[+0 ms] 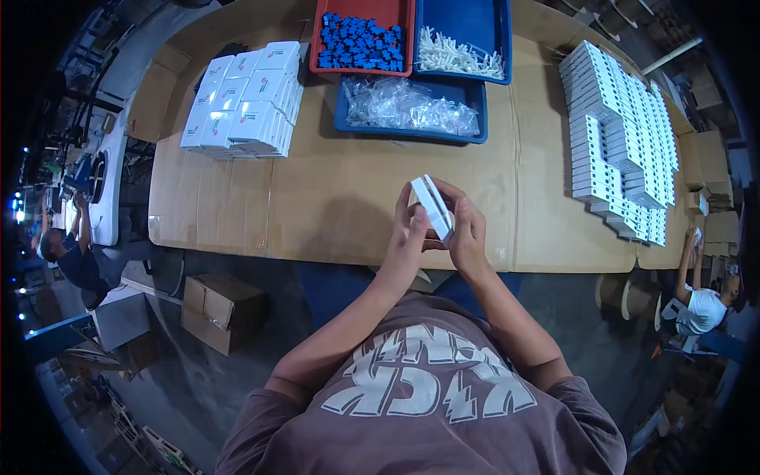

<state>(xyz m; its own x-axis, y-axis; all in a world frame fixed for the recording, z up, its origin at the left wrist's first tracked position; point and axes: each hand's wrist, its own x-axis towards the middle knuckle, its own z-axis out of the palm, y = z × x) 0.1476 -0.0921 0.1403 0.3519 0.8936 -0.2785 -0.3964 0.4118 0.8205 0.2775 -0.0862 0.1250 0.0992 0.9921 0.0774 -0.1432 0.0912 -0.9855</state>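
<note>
Tan cardboard-covered table [332,198] ahead of you. Tall stack of thin white boxes [617,146] on right; block of white boxes [245,103] on left. Your left hand [408,231] and right hand [467,231] both grasp flat white rectangular piece [431,209], dark slit lengthwise, above table near front edge. Suggest light, even fingertip pressure, edges square; avoid squeezing slit crooked.

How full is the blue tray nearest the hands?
Not empty: clear plastic packets span most of the blue tray; how deep, cannot tell.
</note>
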